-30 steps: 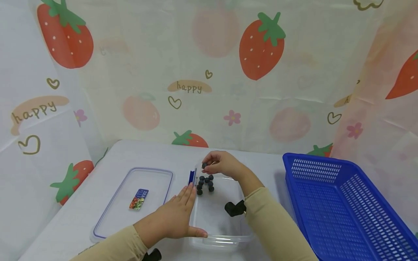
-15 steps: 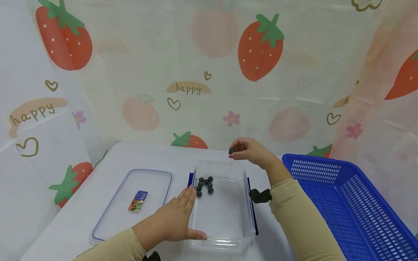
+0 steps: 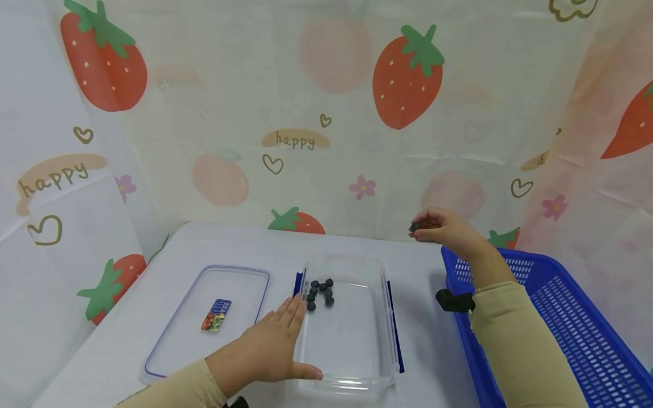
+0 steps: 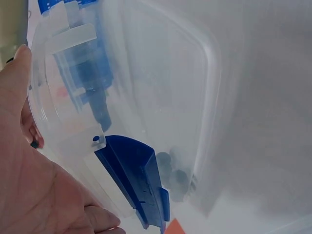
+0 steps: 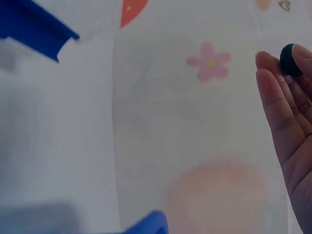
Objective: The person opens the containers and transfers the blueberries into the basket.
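Observation:
A blueberry (image 3: 415, 227) is pinched between the thumb and fingertips of my right hand (image 3: 451, 233), held above the table's back edge near the blue basket. In the right wrist view the same dark berry (image 5: 289, 61) shows at the fingertips. My left hand (image 3: 270, 348) lies with straight fingers along the left side of a clear plastic box (image 3: 352, 382), its thumb at the near rim. Several blueberries (image 3: 322, 287) sit in the box's far left corner. Beside the hand, the left wrist view shows the box's blue latch (image 4: 139, 170) hanging open.
Left of the box lies a clear lid (image 3: 170, 334) with a blue seal and a small printed label (image 3: 216, 315) on it. A blue mesh basket (image 3: 566, 317) stands at the right. Behind the white table (image 3: 224, 243) hangs a strawberry-patterned sheet (image 3: 296, 73).
My right hand has moved right with the blueberry, from over the box's far left corner to near the basket's back left corner. The left hand has stayed against the box.

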Available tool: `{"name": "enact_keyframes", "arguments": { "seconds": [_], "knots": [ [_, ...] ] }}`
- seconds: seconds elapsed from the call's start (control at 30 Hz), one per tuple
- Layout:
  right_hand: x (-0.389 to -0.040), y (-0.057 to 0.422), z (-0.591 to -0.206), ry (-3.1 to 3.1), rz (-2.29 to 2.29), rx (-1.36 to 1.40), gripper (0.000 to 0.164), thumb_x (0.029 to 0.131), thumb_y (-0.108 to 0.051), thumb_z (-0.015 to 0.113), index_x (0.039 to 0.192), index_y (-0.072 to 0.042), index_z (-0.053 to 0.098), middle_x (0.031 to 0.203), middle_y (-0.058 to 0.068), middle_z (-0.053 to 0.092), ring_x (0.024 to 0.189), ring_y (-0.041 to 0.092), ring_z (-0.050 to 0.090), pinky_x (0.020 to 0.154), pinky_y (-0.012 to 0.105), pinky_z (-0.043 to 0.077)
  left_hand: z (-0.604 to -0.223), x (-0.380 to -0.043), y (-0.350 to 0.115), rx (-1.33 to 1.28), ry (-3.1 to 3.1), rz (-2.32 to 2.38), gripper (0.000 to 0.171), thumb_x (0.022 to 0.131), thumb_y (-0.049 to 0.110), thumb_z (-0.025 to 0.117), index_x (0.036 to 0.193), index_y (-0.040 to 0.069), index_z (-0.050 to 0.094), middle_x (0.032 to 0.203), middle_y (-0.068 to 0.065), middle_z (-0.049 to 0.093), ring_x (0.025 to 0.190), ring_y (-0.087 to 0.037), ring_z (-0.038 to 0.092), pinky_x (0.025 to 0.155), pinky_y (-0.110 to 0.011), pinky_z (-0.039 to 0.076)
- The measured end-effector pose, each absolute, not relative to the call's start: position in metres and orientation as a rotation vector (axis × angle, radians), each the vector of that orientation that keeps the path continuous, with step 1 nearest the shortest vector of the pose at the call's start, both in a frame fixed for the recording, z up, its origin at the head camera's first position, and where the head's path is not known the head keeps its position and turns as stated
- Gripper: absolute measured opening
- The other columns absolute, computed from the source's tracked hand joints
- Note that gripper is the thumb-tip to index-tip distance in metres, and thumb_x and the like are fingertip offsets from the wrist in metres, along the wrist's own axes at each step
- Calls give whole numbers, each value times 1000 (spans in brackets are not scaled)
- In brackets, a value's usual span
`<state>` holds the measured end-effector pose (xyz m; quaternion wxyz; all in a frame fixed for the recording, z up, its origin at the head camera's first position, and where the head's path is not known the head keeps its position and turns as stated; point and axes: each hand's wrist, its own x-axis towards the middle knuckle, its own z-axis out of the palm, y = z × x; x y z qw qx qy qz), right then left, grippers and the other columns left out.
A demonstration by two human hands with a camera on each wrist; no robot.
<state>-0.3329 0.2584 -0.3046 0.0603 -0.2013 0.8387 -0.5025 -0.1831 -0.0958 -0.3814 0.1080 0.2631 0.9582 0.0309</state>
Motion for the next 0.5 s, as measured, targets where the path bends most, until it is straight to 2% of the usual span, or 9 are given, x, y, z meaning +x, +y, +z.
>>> {"name": "enact_keyframes", "arguments": {
  "seconds": [0.37,0.5],
  "knots": [
    [-321,313,-310,2564,-1516,-544,33,89,-11,59,113,8,47,101,10,61,92,9,62,80,25,50,-378,-176,-96,775,2819,93,120,64,88,29,145,0,14,151,-18,7,138,-32,8,105,-50,25],
    [-314,327,-314,2589,-1501,-502,36,90,-12,59,114,10,45,101,13,60,90,8,62,78,22,50,-381,-176,-98,781,2818,99,121,64,88,29,145,0,14,151,-18,7,138,-33,9,104,-51,25]
  ]
}}
